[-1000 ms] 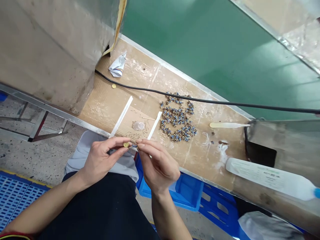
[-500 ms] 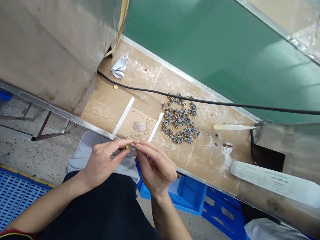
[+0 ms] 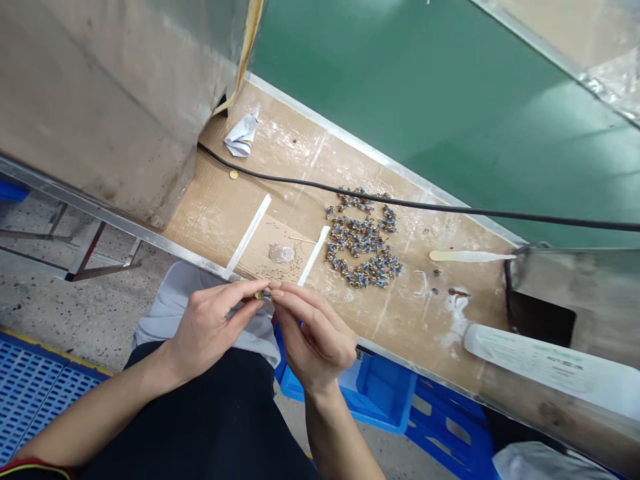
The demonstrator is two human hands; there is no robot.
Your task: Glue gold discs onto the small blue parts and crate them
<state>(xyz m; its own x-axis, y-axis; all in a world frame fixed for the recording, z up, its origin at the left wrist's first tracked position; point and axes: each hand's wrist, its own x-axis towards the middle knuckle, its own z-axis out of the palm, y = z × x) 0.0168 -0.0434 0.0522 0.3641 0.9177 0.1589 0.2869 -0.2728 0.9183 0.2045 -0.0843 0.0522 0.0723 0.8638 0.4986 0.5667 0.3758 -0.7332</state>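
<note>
The left hand point(image 3: 206, 325) and the right hand point(image 3: 319, 339) have been brought closer together at the fingertips than a second ago. The small yellow piece point(image 3: 259, 295), shown almost face-on then, has since been partly covered by the left fingers; it seems to have been turned, though this is hard to judge at such a size. Less of the blue part point(image 3: 267, 294) beside it is exposed. The view has been shifted slightly, and the blue cap of the white bottle point(image 3: 550, 367) has been carried out of frame.
</note>
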